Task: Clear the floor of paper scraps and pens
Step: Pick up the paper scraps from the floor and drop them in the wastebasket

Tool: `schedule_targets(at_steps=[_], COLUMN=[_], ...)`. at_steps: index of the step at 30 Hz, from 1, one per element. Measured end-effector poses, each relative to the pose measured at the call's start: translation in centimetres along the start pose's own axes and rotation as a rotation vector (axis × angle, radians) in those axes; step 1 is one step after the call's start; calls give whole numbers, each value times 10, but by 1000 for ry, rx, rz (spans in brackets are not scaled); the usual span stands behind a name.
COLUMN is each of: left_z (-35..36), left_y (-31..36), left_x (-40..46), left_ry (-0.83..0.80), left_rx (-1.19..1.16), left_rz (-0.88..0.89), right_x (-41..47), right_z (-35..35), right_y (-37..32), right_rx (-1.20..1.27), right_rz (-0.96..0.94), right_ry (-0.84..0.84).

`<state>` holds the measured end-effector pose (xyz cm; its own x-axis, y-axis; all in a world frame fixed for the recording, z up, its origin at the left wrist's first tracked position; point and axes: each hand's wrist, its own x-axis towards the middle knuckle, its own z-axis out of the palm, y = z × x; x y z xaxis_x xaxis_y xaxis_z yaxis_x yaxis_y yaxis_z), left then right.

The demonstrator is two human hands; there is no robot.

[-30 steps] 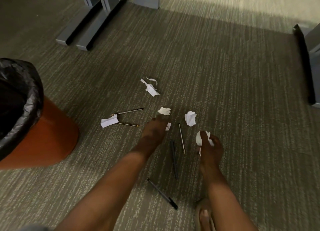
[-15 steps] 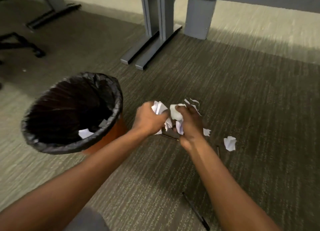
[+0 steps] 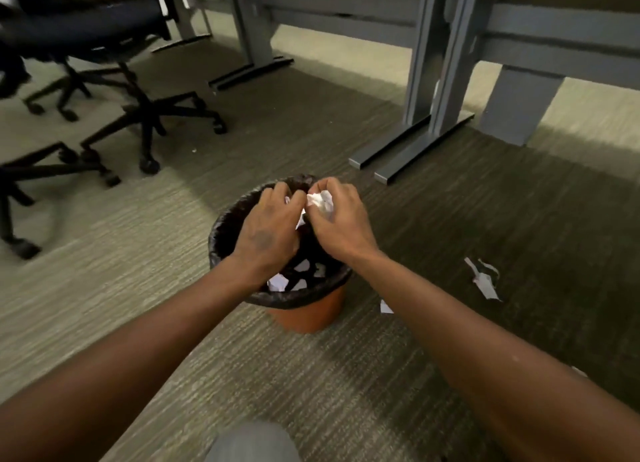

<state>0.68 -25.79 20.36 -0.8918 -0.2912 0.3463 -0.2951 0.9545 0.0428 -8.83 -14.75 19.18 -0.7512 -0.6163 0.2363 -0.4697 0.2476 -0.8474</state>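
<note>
Both hands hover over the mouth of an orange waste bin lined with a black bag. My right hand is closed around crumpled white paper scraps. My left hand sits beside it, fingers curled, with a sliver of white paper showing at its fingertips. Several white scraps lie inside the bin. On the carpet to the right lie a torn paper strip and a small scrap. No pens are in view.
Black office chairs on castor bases stand at the left. Grey metal desk legs with flat feet stand behind the bin, and another pair further back. My knee shows at the bottom edge.
Both hands rose from the carpet with gathered paper and moved left over the bin. The view swung left, so the pens and most loose scraps left the frame.
</note>
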Motion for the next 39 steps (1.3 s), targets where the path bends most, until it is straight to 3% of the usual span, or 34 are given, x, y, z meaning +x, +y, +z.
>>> schedule_targets(at_steps=[3,7,9,14,25,32,36,39], left_z=[16,31,34,31,24,40,86,134], left_y=[-22,-38,-44,-46,25,133,190,209], left_x=[-8,-19,-21,-24,-6,25,18,6], left_ry=[-103,-219,-296,-394,-206,-60,-176,-308], left_rx=[176,313,388,458,118,-82,-121,-178], left_rz=[17,57,52,56,48,234,337,290], right_x=[-3,-6,-9,-20,-44,-88,-119,-145], right_z=[25,42,44,37,-33,-117,-161,-184], right_y=[13,30,33,31,55,126,177,213], right_rx=[-216,-455,-539,-637,-599,-510,-675,-642], right_rz=[-91,-44,-54,-159,-229,27,124,230], right_ry=[-107,-391,-456,-401,-143,-34,36,90])
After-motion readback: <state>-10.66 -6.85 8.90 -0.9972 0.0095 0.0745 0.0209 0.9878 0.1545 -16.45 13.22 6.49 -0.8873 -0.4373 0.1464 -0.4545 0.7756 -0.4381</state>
